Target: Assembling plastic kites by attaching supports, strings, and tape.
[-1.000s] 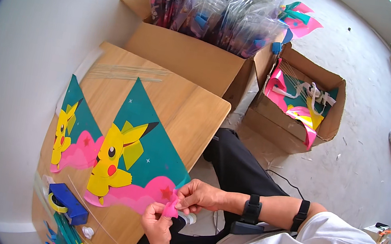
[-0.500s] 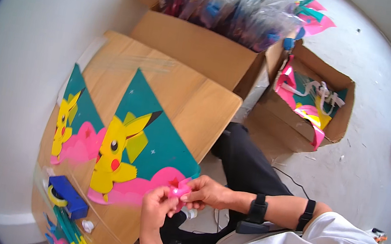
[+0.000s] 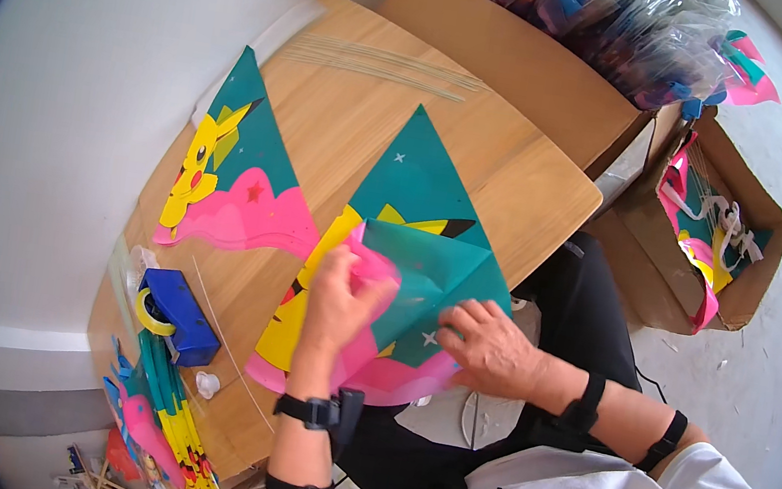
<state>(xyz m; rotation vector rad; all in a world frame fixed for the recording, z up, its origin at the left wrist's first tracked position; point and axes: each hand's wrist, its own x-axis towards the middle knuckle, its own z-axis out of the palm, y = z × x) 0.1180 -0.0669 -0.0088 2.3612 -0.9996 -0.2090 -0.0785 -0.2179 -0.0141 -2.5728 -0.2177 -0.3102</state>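
Observation:
A triangular kite sheet (image 3: 411, 165), green with a pink lower part and a yellow cartoon animal, lies near me on the table. Its right side is folded over, and the crumpled pink part of the fold is pinched in my left hand (image 3: 340, 303), closed and raised over the sheet's middle. My right hand (image 3: 495, 349) has its bent fingers closed at the lower right edge of the same sheet; its thumb is hidden. Left of it lies a second matching kite sheet (image 3: 261, 156), flat and untouched.
A blue tape dispenser (image 3: 180, 314), a small white piece (image 3: 207, 384) and rolled sheets (image 3: 173, 414) are at the table's left. Thin rods (image 3: 377, 65) lie at its far edge. Beyond stand a carton of bagged goods (image 3: 510, 55) and a carton with kites (image 3: 657, 254).
My left hand has moved up over the sheet, carrying the pink part into a fold. My right hand has parted from it toward the right. The whole view has shifted.

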